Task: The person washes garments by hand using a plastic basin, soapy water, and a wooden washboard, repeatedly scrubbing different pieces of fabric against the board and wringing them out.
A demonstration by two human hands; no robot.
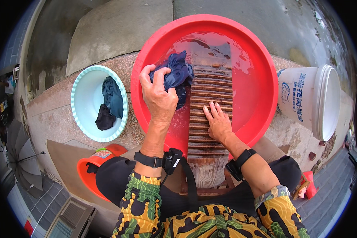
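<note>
A large round red plastic tub (261, 59) with water in it stands before me. A ridged wooden washboard (210, 98) slants into it, its far end under the water. My left hand (160, 92) grips a bunched, wet dark blue cloth (178, 70) over the tub, left of the board; part of the cloth hangs down near the water. My right hand (220, 122) lies on the ridges of the board with its fingers spread, holding nothing.
To the left is a light blue basin (80, 102) holding a teal garment (111, 95) and a black cloth (104, 117). An orange bucket (86, 178) lies tilted by my left knee. A white plastic bucket (300, 95) lies on its side at the right. An open umbrella (23, 157) is far left.
</note>
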